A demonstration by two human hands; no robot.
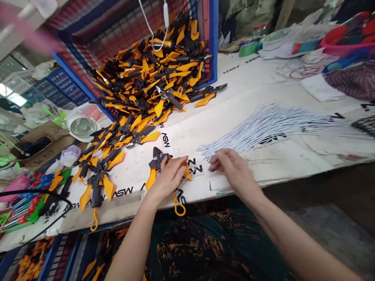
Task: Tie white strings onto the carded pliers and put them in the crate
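My left hand [170, 175] is closed over a black and orange plastic toy [157, 158] near the table's front edge. The toy has a pointed dark tip and orange wing-like parts; my fingers and palm hide its middle. An orange pull loop [179, 208] sticks out below that hand, over the edge. To the right, my right hand [230, 168] is held with its fingers curled together, beside the left ends of a bundle of thin white wire-like strands [263, 125]. What its fingertips hold, if anything, is too blurred to make out.
A blue crate [215, 47] lies tipped at the back, spilling many similar toys [140, 86]. One toy [96, 187] lies separately at left. A small white fan [83, 127] stands beyond it. A white cable [166, 15] hangs over the crate. A red basin [345, 47] stands back right.
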